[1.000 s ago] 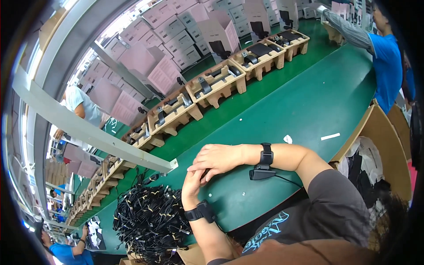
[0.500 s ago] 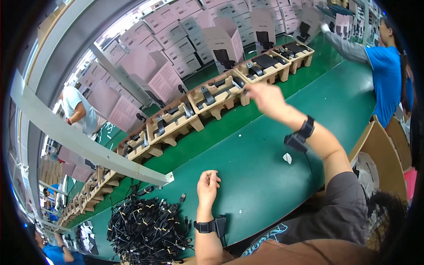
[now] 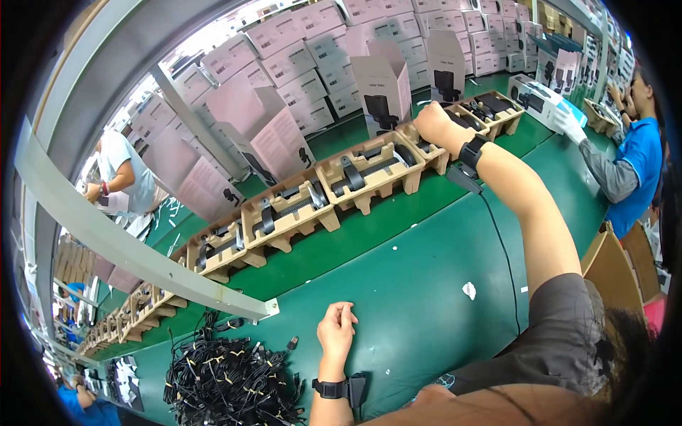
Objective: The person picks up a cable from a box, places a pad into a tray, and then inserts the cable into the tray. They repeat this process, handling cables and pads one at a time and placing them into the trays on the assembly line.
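My right hand (image 3: 442, 129) reaches across to a tan moulded tray (image 3: 435, 160) in the row. Its fingers are bent and closed over the tray's parts; whatever they grip is hidden beneath them. On the green bench my left hand (image 3: 337, 329) rests with its fingers curled in and nothing visible in them. To its left lies a large heap of bundled black cables (image 3: 227, 380). Just left of my right hand, another tray (image 3: 368, 181) holds a black strap-like part (image 3: 351, 175) and other dark parts. Each wrist wears a black band with a small box.
Open cartons (image 3: 381, 92) stand behind the tray row. Stacked white boxes (image 3: 284, 67) rise beyond. A slanted metal beam (image 3: 142, 238) crosses the left side. At right, a co-worker's gloved hand (image 3: 568, 124) touches a lying box (image 3: 536, 101). A white scrap (image 3: 469, 290) lies on the bench.
My right hand has moved away from me onto a tray farther right along the row. My left hand stays curled on the bench. The co-worker's box has gone from upright to lying; the view has shifted.
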A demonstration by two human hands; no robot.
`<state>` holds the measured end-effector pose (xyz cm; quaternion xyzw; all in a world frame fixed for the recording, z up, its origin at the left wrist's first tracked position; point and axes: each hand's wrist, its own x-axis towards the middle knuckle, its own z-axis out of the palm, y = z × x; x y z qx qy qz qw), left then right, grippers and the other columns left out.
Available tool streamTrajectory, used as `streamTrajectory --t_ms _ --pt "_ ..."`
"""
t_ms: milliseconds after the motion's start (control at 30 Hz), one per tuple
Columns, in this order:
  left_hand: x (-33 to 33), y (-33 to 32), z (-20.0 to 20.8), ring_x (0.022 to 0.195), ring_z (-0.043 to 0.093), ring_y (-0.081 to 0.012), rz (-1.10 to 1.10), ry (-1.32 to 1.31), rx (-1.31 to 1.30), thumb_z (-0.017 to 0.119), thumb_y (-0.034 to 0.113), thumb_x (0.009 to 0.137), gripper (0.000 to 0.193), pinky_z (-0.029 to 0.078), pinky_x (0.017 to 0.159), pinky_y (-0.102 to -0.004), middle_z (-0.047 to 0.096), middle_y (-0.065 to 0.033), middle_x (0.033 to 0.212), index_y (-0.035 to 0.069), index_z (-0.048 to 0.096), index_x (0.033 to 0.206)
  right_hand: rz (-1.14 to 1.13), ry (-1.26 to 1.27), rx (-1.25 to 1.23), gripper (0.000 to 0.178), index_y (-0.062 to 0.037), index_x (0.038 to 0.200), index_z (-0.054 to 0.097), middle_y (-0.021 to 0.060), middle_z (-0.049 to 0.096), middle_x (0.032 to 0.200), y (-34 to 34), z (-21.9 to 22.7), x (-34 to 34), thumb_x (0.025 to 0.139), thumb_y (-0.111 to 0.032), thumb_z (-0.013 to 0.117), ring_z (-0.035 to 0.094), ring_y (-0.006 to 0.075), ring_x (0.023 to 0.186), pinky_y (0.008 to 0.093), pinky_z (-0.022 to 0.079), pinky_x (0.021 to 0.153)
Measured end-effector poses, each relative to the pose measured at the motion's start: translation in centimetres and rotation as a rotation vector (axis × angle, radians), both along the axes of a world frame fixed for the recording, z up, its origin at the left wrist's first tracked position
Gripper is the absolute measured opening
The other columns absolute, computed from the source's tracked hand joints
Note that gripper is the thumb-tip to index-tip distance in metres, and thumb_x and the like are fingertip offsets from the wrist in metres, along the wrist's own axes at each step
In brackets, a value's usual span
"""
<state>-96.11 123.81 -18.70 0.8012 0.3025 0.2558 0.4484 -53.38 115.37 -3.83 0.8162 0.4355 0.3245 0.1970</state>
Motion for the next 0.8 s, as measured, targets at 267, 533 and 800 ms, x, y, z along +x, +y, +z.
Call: streamTrajectory --t_ms 267,533,800 --pt "-0.5 0.4 0.1 0.043 0.045 -0.004 -0.005 -0.004 -0.012 0.049 0.013 0.091 0.014 0.035 0.04 -0.0188 0.059 -0.0015 0.062 0.002 0.057 0.091 -0.093 0.496 0.777 0.023 0.0013 0.1 0.046 0.0197 0.063 0.075 5.4 -5.5 3.3 0.084 -0.015 0.049 0.063 0.0361 0.072 0.0453 0.049 0.066" --pt "-1.1 1.0 -0.1 0.043 0.052 -0.0066 0.041 0.02 0.021 0.053 0.019 0.089 0.013 0.041 0.044 -0.0229 0.06 0.0023 0.057 0.009 0.061 0.088 0.01 0.591 0.76 0.028 0.0007 0.102 0.048 0.0246 0.059 0.092 4.9 -7.5 4.6 0.083 -0.019 0.054 0.057 0.0411 0.089 0.0467 0.046 0.076" --pt "-1.6 2.1 -0.5 0.045 0.053 -0.0083 0.062 0.017 0.002 0.055 0.016 0.088 0.011 0.042 0.046 -0.024 0.059 0.0011 0.056 0.008 0.062 0.086 -0.034 0.538 0.868 0.033 0.0 0.094 0.049 0.0215 0.06 0.088 5.0 -7.2 4.5 0.073 -0.019 0.066 0.058 0.0378 0.086 0.0447 0.047 0.073"
